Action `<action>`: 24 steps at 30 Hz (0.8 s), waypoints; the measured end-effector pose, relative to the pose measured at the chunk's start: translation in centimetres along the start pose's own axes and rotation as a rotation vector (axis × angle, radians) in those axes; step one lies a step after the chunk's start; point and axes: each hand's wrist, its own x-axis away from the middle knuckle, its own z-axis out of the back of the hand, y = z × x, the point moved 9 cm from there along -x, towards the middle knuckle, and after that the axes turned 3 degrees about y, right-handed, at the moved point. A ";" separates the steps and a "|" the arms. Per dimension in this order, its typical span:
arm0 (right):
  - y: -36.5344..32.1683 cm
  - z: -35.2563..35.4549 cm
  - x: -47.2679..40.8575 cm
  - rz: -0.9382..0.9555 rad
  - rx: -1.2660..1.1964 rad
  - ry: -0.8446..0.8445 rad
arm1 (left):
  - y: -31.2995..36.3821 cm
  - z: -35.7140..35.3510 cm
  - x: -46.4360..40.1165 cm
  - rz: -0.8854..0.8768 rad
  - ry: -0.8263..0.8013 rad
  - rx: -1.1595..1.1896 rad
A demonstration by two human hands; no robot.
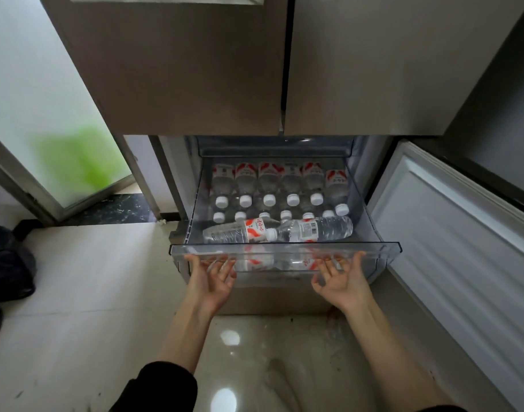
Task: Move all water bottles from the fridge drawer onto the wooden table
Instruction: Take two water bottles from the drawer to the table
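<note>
The clear plastic fridge drawer stands pulled out, holding white-capped water bottles in rows, with two bottles lying crosswise at the front.

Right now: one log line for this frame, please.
stage: drawer pulled out | left hand: under front lip, palm up | right hand: same | water bottles: all inside, two lying crosswise | table: unseen
</note>
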 end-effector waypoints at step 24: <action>-6.5 -9.9 1.6 0.415 1.063 -0.203 | 5.0 -9.4 0.5 -0.291 -0.287 -1.112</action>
